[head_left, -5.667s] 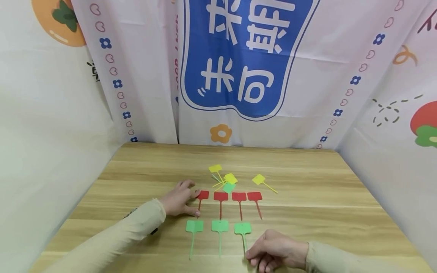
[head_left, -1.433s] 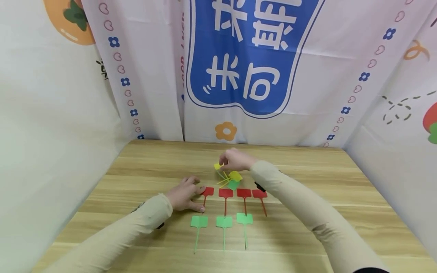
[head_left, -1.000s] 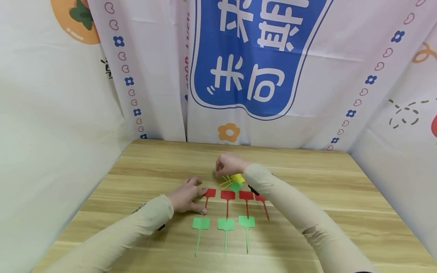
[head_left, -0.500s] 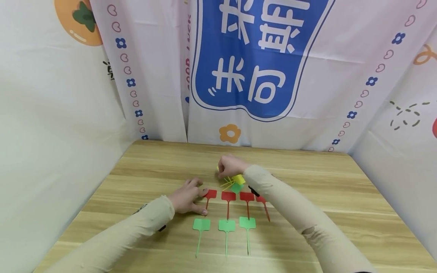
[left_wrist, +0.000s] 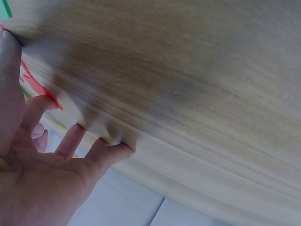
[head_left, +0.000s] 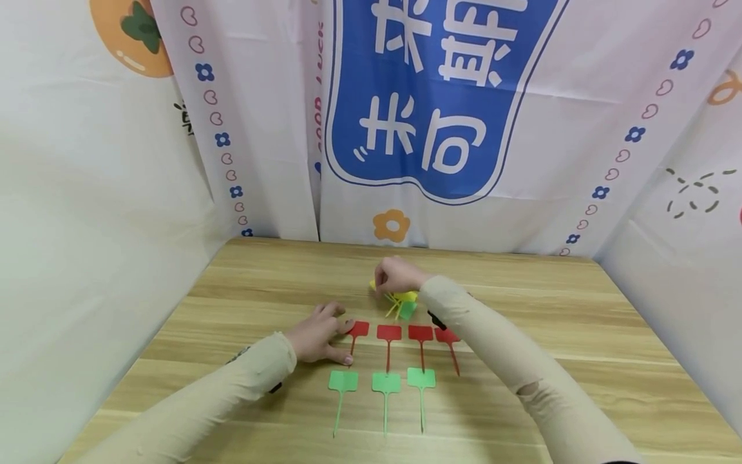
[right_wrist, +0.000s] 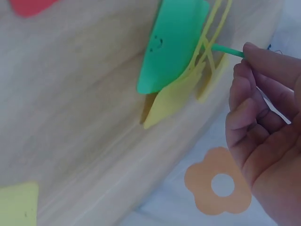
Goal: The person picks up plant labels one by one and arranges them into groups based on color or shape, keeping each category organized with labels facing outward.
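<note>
My right hand (head_left: 400, 276) is over a small pile at the back of the table. In the right wrist view its thumb and a finger pinch the stem end of a green plant tag (right_wrist: 174, 47), whose square head shows a smiley mark. Yellow plant tags (right_wrist: 175, 100) lie crossed against that green one. My left hand (head_left: 317, 335) rests on the table with fingers spread, touching the leftmost red plant tag (head_left: 360, 328); its thumb is by that tag's stem. In front, three green plant tags (head_left: 386, 383) lie in a row, stems towards me.
Several red tags (head_left: 420, 332) form a row between the pile and the green row; my right sleeve partly covers the rightmost. A separate yellow tag (right_wrist: 19, 205) shows in the right wrist view. Printed cloth (head_left: 266, 161) hangs behind and at both sides of the wooden table (head_left: 522, 309).
My right hand has gone from the front right green tag to the back pile. In the last half second it has lifted slightly, and the pile's tags have shifted. My left hand stays put.
</note>
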`<state>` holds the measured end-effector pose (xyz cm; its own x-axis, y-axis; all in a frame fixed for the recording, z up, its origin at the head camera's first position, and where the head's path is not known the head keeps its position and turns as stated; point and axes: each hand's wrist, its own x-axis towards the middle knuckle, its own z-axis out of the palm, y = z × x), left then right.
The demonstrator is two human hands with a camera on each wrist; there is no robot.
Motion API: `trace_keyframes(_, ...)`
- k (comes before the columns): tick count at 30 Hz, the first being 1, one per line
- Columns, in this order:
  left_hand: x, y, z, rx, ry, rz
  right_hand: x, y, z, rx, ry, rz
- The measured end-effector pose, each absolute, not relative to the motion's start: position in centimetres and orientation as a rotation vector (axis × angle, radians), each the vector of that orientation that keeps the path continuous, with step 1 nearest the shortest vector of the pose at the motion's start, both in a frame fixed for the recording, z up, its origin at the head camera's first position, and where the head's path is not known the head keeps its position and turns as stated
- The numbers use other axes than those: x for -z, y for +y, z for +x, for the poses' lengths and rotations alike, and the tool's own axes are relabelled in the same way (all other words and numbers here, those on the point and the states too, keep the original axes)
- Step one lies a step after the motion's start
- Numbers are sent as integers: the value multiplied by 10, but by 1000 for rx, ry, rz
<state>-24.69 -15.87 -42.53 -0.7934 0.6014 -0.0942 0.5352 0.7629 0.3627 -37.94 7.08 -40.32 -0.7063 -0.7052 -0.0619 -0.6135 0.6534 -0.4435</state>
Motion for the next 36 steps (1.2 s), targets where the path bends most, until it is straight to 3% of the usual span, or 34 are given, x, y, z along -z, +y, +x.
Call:
trace_keyframes(16,426,-159,-247,-472,2765,894,370,84,-375,522,2724,-1136)
trace_keyframes(36,427,-158,-246,-487,2764,923,356,104,-365,540,2750,-1189)
